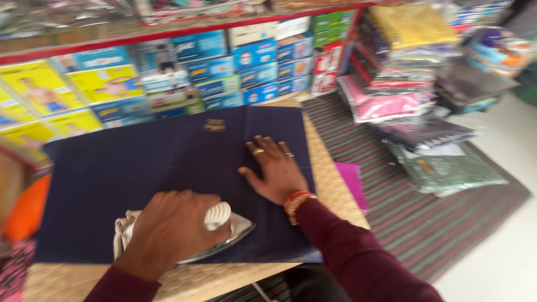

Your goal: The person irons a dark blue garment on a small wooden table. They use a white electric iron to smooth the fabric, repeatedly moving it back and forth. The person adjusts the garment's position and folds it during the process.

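Note:
A dark navy cloth [140, 162] with a small gold emblem lies spread flat on a table topped with a woven tan mat [331, 184]. My left hand [168, 232] is closed around the white handle of a clothes iron [235, 228]. The iron's metal soleplate rests on the near part of the cloth and its tip points right. My right hand [274, 168] lies palm down on the cloth to the right of the iron. Its fingers are spread, with rings on them and a red and orange bangle at the wrist. Both sleeves are maroon.
Behind the table a red-edged shelf holds rows of blue and yellow boxes [224, 67]. Stacks of packaged garments [403, 61] stand at the right on a striped rug [425, 223]. A pink packet [352, 182] lies beside the table's right edge. An orange object [28, 210] sits at the left.

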